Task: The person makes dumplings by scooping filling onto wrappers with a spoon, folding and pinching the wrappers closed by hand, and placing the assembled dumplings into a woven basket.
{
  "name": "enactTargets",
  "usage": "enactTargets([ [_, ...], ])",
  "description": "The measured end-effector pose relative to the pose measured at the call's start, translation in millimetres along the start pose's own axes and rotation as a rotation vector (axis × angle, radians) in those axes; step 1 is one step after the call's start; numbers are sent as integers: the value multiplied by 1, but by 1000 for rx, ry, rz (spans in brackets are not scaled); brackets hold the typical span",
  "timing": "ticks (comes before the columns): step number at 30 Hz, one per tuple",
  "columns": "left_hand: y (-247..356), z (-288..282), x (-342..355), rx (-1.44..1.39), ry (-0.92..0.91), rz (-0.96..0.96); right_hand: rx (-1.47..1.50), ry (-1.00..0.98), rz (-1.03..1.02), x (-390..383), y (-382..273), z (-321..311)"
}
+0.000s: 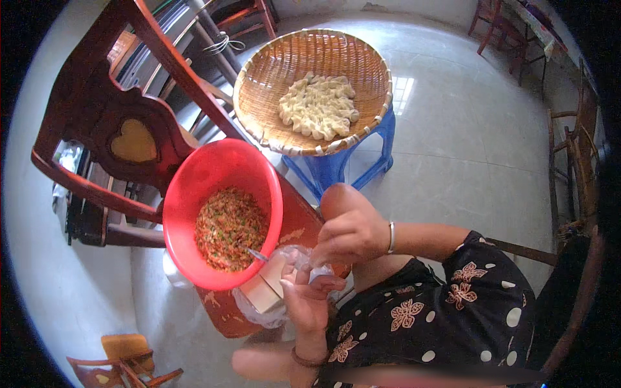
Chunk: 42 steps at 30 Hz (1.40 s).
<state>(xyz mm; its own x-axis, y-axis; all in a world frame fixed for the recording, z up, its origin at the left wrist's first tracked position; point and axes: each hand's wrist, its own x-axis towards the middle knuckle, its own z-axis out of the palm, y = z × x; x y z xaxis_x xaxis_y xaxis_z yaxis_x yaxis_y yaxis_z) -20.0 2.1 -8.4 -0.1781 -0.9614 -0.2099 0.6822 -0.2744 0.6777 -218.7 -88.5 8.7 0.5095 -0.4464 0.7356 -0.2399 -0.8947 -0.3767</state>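
Note:
My left hand is turned palm up beside a plastic bag holding stacks of pale square wrappers, its fingers curled around something I cannot make out. Just above it, my right hand has its fingers bent together over the left fingertips; what they pinch is hidden. To their left, a red plastic basin holds chopped orange and green filling, with a metal spoon handle sticking out. Beyond, a woven bamboo tray bears several pale folded dumplings in a cluster.
The tray rests on a blue plastic stool. The basin and bag sit on a worn red wooden chair with a carved back. A small wooden seat stands lower left. Chairs and a table are at back right.

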Motion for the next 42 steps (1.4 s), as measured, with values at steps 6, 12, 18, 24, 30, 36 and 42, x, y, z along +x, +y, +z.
enactTargets([
  [6, 14, -7, 5, 93, -64, 1, -345, 73, 206, 54, 78, -118],
  [12, 16, -12, 3, 211, -71, -8, -597, -501, 634, 52, 155, -161],
  [18, 21, -23, 1, 261, -75, -33, -677, -747, 874, 58, 164, -132],
  [24, 32, -43, -17, 278, -201, -24, -375, -520, 961, 65, 149, -124],
  [30, 53, -59, -44, 438, -117, 64, -372, -277, 640, 81, 89, -86],
  [36, 38, -87, -79, 298, 315, 252, 125, -537, 126, 43, 15, 42],
  [42, 19, -99, -84, 196, 334, 370, 150, -460, 109, 11, 7, 95],
])
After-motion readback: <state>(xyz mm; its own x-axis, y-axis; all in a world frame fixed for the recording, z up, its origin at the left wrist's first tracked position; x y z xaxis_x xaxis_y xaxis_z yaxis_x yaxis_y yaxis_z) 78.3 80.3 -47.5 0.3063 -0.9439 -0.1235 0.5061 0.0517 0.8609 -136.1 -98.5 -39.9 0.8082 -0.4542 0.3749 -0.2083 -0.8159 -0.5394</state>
